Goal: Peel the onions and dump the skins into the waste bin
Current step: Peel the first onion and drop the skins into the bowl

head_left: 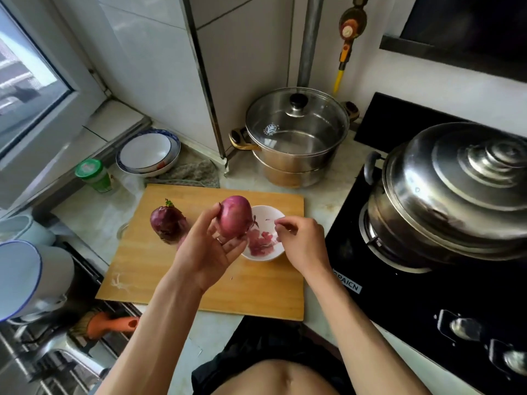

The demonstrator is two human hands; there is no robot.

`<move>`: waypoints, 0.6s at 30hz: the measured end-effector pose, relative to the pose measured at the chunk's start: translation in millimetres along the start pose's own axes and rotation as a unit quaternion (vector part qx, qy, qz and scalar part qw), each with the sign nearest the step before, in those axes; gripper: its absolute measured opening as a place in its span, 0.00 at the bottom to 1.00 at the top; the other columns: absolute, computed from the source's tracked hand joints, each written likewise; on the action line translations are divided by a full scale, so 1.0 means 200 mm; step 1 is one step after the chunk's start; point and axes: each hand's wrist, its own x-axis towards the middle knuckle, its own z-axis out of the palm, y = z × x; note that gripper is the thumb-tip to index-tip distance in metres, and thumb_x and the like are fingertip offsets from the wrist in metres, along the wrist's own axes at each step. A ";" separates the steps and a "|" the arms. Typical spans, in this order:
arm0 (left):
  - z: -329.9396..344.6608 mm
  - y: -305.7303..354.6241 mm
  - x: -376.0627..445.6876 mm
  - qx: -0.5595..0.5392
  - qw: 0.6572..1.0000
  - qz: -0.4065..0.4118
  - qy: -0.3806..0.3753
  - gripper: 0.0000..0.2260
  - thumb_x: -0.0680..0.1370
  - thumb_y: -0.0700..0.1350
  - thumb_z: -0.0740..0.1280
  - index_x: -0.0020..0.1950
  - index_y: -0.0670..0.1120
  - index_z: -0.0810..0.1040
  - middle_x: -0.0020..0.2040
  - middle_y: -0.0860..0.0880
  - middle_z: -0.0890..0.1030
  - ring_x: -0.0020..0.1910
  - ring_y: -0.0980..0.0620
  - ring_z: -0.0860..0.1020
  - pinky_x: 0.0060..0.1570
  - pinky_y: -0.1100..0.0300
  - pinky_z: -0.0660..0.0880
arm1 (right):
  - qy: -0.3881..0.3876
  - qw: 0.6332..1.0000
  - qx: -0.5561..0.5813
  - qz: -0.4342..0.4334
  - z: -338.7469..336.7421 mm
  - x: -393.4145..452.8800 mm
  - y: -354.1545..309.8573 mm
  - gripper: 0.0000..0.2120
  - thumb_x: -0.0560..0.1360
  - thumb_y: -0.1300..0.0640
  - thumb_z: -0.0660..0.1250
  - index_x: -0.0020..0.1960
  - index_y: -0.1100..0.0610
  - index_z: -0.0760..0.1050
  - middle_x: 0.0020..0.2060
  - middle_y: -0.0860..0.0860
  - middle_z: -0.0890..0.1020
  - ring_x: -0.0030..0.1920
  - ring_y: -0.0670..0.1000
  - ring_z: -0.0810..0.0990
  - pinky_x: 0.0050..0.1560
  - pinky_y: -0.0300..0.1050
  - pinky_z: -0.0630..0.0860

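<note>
My left hand [209,246] holds a partly peeled red onion [235,216] up above the wooden cutting board [256,286]. My right hand [302,240] hovers over a small white bowl [268,256], its fingertips pinched together on a thin scrap of skin. Pink onion skins [261,242] lie in the bowl. A second, darker onion [168,222] with its skin on and a green sprout stands on the board to the left. No waste bin is in view.
A glass-lidded steel pot [296,138] stands behind the board. A lidded steel wok [456,195] sits on the black stove [427,295] at right. Stacked plates [148,152], a green-capped jar [94,175] and a cloth [191,173] lie at back left. The sink [42,352] is at left.
</note>
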 end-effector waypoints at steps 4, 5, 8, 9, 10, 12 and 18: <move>0.04 -0.05 -0.01 0.021 0.997 0.071 0.028 0.17 0.80 0.47 0.68 0.66 0.42 0.76 0.54 0.40 0.83 0.41 0.47 0.86 0.49 0.55 0.83 | -0.042 0.996 0.065 -0.043 -0.06 -0.03 -0.09 0.08 0.76 0.59 0.72 0.55 0.56 0.83 0.47 0.45 0.85 0.45 0.42 0.83 0.47 0.37 0.79; 0.04 -0.06 -0.02 0.026 0.996 0.085 0.030 0.18 0.80 0.47 0.68 0.68 0.41 0.75 0.54 0.40 0.83 0.42 0.47 0.86 0.48 0.56 0.83 | -0.062 0.992 0.087 -0.060 -0.07 -0.04 -0.11 0.09 0.76 0.58 0.73 0.56 0.55 0.82 0.49 0.45 0.85 0.47 0.42 0.83 0.48 0.40 0.81; 0.06 -0.07 -0.05 0.039 0.991 0.125 0.028 0.29 0.74 0.46 0.72 0.73 0.40 0.71 0.53 0.42 0.85 0.44 0.47 0.86 0.45 0.57 0.83 | -0.073 0.985 0.104 -0.115 -0.09 -0.08 -0.17 0.15 0.74 0.55 0.75 0.60 0.54 0.80 0.54 0.45 0.82 0.53 0.44 0.82 0.50 0.40 0.80; 0.07 -0.07 -0.06 0.047 0.990 0.133 0.029 0.30 0.72 0.45 0.73 0.73 0.41 0.70 0.51 0.43 0.86 0.44 0.47 0.86 0.45 0.57 0.83 | -0.068 0.984 0.095 -0.137 -0.09 -0.08 -0.18 0.17 0.73 0.55 0.75 0.61 0.54 0.80 0.55 0.46 0.81 0.55 0.44 0.80 0.51 0.38 0.79; 0.07 -0.07 -0.08 0.056 0.988 0.139 0.029 0.30 0.71 0.45 0.73 0.73 0.42 0.71 0.49 0.44 0.86 0.44 0.47 0.86 0.44 0.58 0.83 | -0.058 0.981 0.082 -0.164 -0.10 -0.09 -0.19 0.19 0.73 0.55 0.76 0.62 0.55 0.79 0.55 0.46 0.80 0.56 0.44 0.79 0.52 0.36 0.78; 0.09 -0.07 -0.11 0.073 0.987 0.143 0.030 0.30 0.70 0.46 0.74 0.71 0.42 0.72 0.49 0.44 0.86 0.41 0.48 0.86 0.42 0.58 0.83 | -0.045 0.973 0.054 -0.219 -0.11 -0.08 -0.19 0.20 0.72 0.57 0.76 0.63 0.56 0.78 0.57 0.47 0.79 0.58 0.44 0.78 0.55 0.34 0.75; 0.12 -0.08 -0.16 0.105 0.985 0.128 0.045 0.27 0.70 0.48 0.74 0.67 0.40 0.75 0.45 0.44 0.86 0.39 0.48 0.86 0.37 0.60 0.81 | -0.070 0.939 -0.007 -0.337 -0.12 -0.05 -0.20 0.17 0.73 0.63 0.73 0.61 0.60 0.79 0.56 0.51 0.80 0.58 0.53 0.78 0.59 0.38 0.75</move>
